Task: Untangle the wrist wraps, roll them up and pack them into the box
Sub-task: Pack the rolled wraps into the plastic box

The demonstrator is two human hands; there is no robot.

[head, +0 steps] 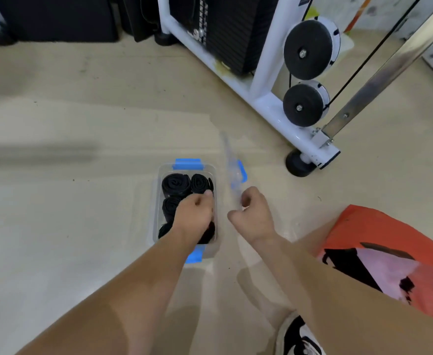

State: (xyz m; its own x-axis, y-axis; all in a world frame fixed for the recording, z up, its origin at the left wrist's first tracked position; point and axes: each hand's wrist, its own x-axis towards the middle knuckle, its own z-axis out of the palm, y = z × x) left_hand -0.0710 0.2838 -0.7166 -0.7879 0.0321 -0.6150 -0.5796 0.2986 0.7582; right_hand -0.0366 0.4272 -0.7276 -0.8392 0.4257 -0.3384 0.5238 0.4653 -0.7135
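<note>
A clear plastic box (pixel 159 175) with blue clips stands on the floor, with several rolled black wrist wraps (pixel 175 185) packed inside. My left hand (pixel 193 213) reaches into the box over the nearer rolls, by its right wall. Its fingers are curled, and what they touch is hidden beneath the hand. My right hand (pixel 252 213) is just right of the box and grips the clear lid (pixel 232 172) with blue clips. The lid stands on edge, tilted and motion-blurred.
A white gym machine frame (pixel 269 80) with black pulleys and a rubber foot (pixel 298 165) stands at the back right. My orange shorts (pixel 379 242) and a shoe (pixel 297 336) are at the lower right. Bare beige floor surrounds the box.
</note>
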